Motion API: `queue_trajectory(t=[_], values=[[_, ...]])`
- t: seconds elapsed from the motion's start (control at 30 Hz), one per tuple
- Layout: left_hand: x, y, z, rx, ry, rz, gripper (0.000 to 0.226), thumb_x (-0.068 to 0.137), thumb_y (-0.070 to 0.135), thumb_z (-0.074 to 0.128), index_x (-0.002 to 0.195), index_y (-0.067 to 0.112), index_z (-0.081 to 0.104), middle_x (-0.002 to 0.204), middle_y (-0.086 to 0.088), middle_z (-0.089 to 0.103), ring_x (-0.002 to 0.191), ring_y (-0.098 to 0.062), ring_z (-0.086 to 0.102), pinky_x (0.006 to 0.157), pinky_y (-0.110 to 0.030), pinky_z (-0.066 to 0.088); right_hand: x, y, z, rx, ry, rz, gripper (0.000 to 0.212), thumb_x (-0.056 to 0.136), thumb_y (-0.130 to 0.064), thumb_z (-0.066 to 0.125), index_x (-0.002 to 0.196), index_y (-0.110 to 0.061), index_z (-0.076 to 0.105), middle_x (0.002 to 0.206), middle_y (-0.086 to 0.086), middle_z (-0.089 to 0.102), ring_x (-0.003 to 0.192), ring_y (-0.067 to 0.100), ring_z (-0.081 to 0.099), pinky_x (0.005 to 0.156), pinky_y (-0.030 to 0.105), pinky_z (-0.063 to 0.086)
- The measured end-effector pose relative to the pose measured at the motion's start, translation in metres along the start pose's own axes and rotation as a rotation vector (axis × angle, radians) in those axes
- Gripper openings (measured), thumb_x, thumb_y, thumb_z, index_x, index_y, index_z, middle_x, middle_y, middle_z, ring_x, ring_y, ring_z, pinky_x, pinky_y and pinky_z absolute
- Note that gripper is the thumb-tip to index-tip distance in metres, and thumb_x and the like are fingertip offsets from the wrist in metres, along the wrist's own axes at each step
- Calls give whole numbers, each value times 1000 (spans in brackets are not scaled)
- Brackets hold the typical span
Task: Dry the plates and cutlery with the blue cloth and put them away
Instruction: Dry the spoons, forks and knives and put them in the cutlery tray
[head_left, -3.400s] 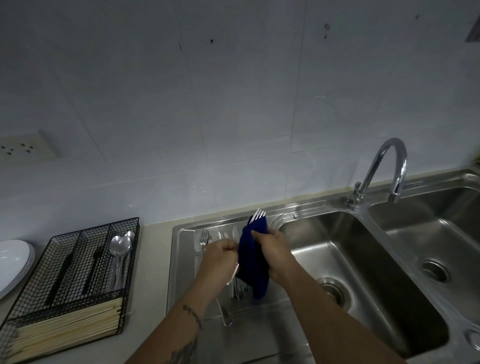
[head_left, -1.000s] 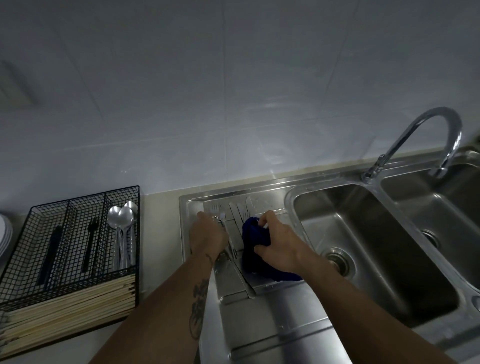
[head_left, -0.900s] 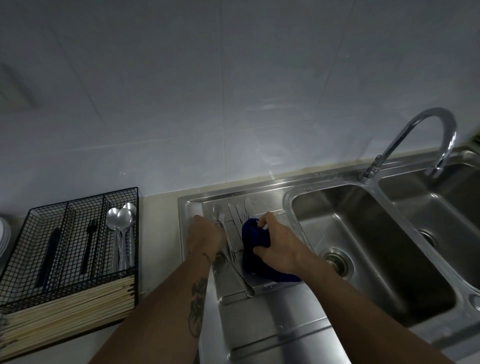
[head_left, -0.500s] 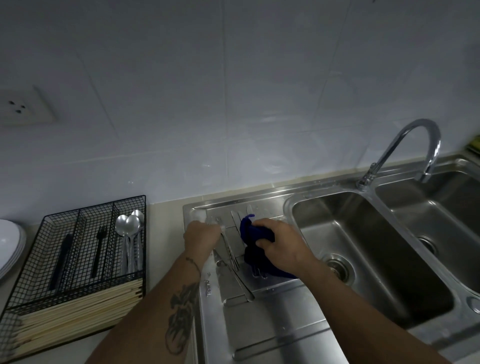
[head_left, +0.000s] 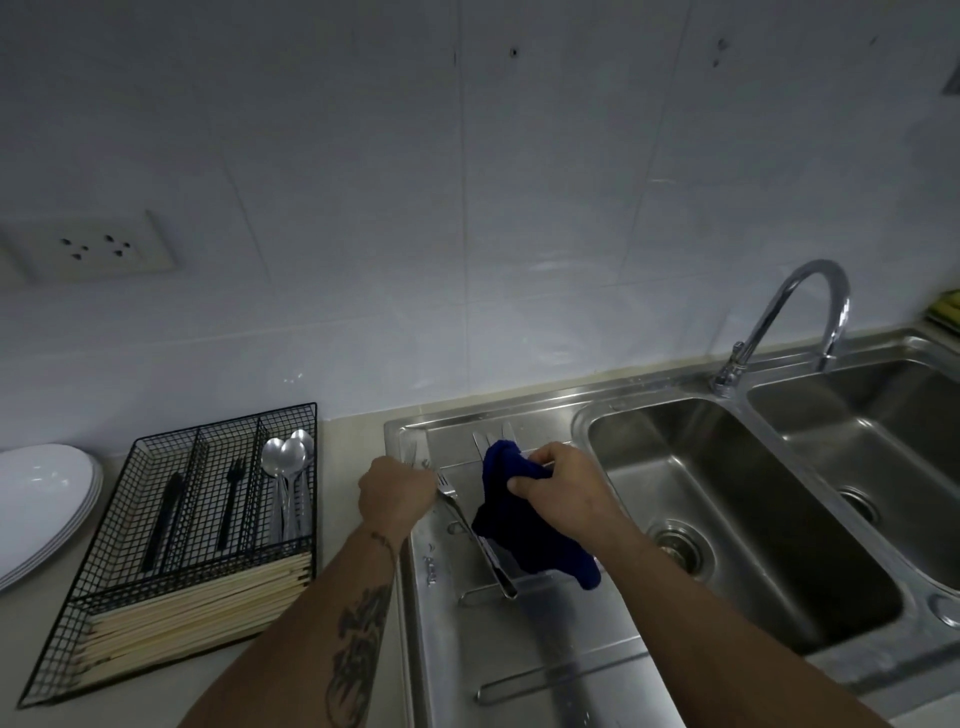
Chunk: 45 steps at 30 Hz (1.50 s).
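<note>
Head view is showing both hands working over the steel drainboard (head_left: 519, 649), which is serving as the landmark. At the drainboard's far left corner the left hand (head_left: 397, 493) is curling its fingers around the top of a fork (head_left: 470, 530) whose handle is running toward the near side of the drainboard. Just right of it, the right hand (head_left: 563, 496) is gripping the blue cloth (head_left: 524, 530), bunched and hanging down over more cutlery (head_left: 491, 441) lying at the drainboard's far edge; only the tips are showing past the cloth. Left of the drainboard, on the counter, a black wire organiser (head_left: 176, 545) is holding spoons (head_left: 288, 467), dark-handled pieces and chopsticks (head_left: 197, 618). Farther left, white plates (head_left: 41, 499) are sitting stacked. Right of the drainboard, the sink basin (head_left: 737, 519) and tap (head_left: 789, 322) are standing.
</note>
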<state>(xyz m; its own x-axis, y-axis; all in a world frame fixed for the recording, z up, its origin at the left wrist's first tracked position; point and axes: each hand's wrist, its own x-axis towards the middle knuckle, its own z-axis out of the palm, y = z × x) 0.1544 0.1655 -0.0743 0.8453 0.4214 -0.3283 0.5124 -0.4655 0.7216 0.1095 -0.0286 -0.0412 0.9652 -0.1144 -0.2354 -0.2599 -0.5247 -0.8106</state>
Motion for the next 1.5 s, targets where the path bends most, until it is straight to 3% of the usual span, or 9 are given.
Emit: queue_trajectory(t=[0.27, 0.63, 0.73, 0.83, 0.9, 1.03, 1.2, 1.3, 1.5], values=[[-4, -4, -16, -12, -49, -44, 29, 81, 28, 72, 68, 7, 57, 68, -4, 58, 58, -17, 56, 48, -19, 40, -7, 4, -3, 3, 3, 46, 22, 85, -19, 75, 103, -14, 63, 95, -1, 63, 80, 11, 61, 56, 21, 44], [1, -1, -23, -91, -102, -66, 24, 86, 15, 63, 64, 9, 54, 73, -13, 61, 61, -20, 52, 54, -26, 44, 0, 3, 7, 135, 33, 45, 16, 90, -20, 69, 106, -18, 64, 97, 2, 68, 88, 19, 66, 72, 33, 57], [-4, 11, -24, -203, -207, -49, 12, 88, 3, 62, 78, 6, 68, 75, -9, 66, 56, -15, 49, 48, -22, 36, 6, 3, 9, 459, 6, 156, 13, 94, -18, 65, 107, -15, 65, 108, 13, 71, 96, 30, 69, 83, 46, 60], [-16, 18, -20, -287, -293, 111, 9, 87, -2, 65, 87, 6, 70, 81, -8, 72, 64, -12, 59, 50, -16, 42, 13, -3, 7, 962, -98, 328, 22, 101, -14, 56, 122, -9, 59, 117, 18, 70, 107, 36, 68, 88, 51, 58], [-26, 23, -13, -312, -298, 200, 12, 87, -6, 65, 85, 5, 70, 78, -5, 71, 67, -11, 63, 57, -17, 47, 17, -7, 7, 1082, -111, 349, 27, 99, -13, 59, 125, -7, 59, 118, 20, 71, 107, 39, 68, 89, 54, 57], [-40, 32, 3, -338, -337, 286, 18, 87, -7, 65, 80, 9, 70, 75, -4, 72, 70, -12, 66, 60, -17, 51, 24, -17, 7, 1032, 159, 346, 30, 85, -5, 73, 110, -7, 56, 110, 21, 69, 96, 37, 69, 81, 50, 59], [-41, 26, 1, -295, -366, 286, 16, 86, -2, 69, 80, 13, 73, 70, 3, 74, 73, -11, 69, 61, -14, 50, 40, -13, -33, 1069, 433, 309, 30, 82, 2, 69, 106, -6, 52, 103, 18, 66, 81, 29, 65, 62, 34, 53], [-39, 24, 0, -350, -374, 241, 14, 89, 1, 67, 84, 12, 74, 70, 4, 74, 71, -12, 65, 60, -15, 49, 40, -5, -55, 1059, 303, 338, 41, 86, -5, 71, 124, -5, 56, 112, 17, 69, 95, 33, 68, 66, 37, 55], [-45, 34, 12, -487, -652, -54, 6, 94, 2, 60, 98, 5, 63, 70, -3, 69, 53, -10, 52, 44, -21, 37, 15, 15, -35, 1268, -229, 280, 43, 89, -17, 62, 127, 3, 61, 123, 24, 67, 110, 40, 64, 95, 51, 49]])
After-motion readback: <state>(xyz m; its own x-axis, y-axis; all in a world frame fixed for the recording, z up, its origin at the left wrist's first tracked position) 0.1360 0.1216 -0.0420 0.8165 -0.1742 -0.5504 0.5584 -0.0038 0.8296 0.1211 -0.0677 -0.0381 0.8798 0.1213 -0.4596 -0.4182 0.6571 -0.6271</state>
